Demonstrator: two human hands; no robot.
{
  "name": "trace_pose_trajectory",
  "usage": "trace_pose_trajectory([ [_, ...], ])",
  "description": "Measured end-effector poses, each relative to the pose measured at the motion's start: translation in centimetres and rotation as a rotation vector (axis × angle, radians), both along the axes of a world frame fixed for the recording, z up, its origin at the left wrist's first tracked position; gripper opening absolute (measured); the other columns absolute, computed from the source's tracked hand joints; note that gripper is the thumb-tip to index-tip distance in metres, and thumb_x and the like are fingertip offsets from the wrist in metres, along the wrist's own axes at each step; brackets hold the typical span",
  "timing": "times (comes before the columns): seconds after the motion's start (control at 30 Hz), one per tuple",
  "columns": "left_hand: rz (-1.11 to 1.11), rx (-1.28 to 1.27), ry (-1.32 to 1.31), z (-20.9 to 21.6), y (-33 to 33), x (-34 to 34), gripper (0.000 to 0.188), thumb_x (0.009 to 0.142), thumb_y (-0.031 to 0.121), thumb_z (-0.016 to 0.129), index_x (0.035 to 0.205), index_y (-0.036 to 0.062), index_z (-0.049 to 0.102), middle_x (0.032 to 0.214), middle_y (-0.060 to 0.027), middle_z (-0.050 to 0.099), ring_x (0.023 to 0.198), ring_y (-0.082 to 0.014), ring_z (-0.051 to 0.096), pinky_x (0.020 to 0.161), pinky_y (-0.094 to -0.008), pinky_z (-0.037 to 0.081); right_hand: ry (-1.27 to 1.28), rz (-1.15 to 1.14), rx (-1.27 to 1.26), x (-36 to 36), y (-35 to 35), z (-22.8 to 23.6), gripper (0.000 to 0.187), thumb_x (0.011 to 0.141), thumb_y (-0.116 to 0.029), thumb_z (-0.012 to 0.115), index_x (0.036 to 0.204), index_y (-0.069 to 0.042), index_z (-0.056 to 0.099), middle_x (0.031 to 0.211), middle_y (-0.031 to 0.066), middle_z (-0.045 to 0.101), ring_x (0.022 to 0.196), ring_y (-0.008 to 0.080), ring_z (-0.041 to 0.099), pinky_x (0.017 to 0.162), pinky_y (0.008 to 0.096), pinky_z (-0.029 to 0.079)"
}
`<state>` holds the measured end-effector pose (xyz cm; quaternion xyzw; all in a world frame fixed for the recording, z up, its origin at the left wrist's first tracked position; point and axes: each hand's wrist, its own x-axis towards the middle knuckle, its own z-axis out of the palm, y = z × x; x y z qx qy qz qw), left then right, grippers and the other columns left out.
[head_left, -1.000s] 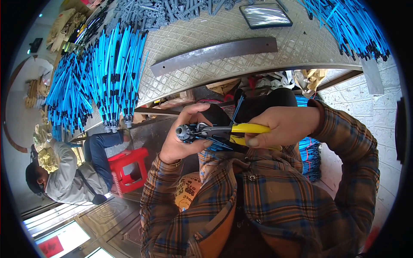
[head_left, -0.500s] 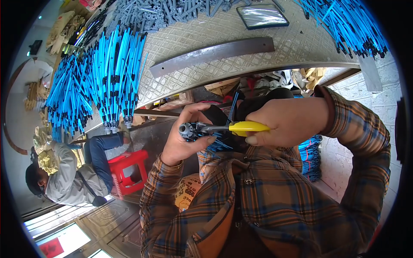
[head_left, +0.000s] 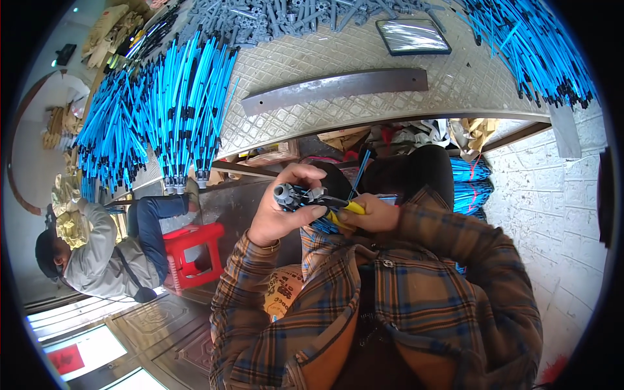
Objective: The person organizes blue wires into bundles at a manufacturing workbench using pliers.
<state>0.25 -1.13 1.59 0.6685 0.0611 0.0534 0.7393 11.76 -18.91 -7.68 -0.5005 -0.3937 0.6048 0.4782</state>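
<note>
In my left hand (head_left: 265, 218), fingers and thumb curl round a grey ribbed plastic hub (head_left: 284, 194), with thin blue rods (head_left: 323, 225) and black ends bunched below it. My right hand (head_left: 379, 214) grips yellow-handled pliers (head_left: 355, 207) close to my body. The dark jaws of the pliers reach in beside the hub, near the left thumb; what exactly they bite on is too small to make out. A few blue rods stick up behind the pliers.
On the patterned table (head_left: 325, 117) lie a curved metal bar (head_left: 338, 87), a dark-rimmed rectangular tray (head_left: 414, 37), grey plastic parts (head_left: 286, 19) and blue rod bundles (head_left: 188, 123). More bundles (head_left: 471, 182) are stacked below, right. Another person (head_left: 107, 253) sits left by a red stool (head_left: 195, 253).
My right hand has drawn left and lower, closer to my left hand, and the pliers now tilt, their yellow handles showing apart. The view has shifted slightly.
</note>
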Motion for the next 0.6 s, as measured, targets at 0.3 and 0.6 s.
trace_pose_trajectory([
  [0.3, 0.052, -0.090, 0.057, 0.1, 0.2, -0.2, 0.036, 0.070, -0.002, 0.066, 0.103, 0.0010, 0.052, 0.099, -0.0044, 0.055, 0.091, -0.0100, 0.051, 0.081, -0.0248, 0.041, -0.614, 0.049, 0.124, 7.7, -0.3, 7.5, 0.030, 0.083, -0.032, 0.061, 0.085, -0.003, 0.062, 0.070, 0.0081, 0.060, 0.064, 0.0190, 0.058, 0.059, 0.0316, 0.045],
  [0.6, -0.017, -0.006, 0.082, 0.7, 0.0, 0.4, 0.036, 0.069, -0.003, 0.065, 0.103, 0.0014, 0.053, 0.099, -0.0038, 0.057, 0.090, -0.0100, 0.052, 0.080, -0.0251, 0.042, -0.821, 0.140, 0.243, 8.4, -0.8, 10.2, 0.034, 0.081, -0.035, 0.062, 0.084, -0.001, 0.059, 0.086, 0.0130, 0.056, 0.079, 0.0297, 0.057, 0.068, 0.0367, 0.044],
])
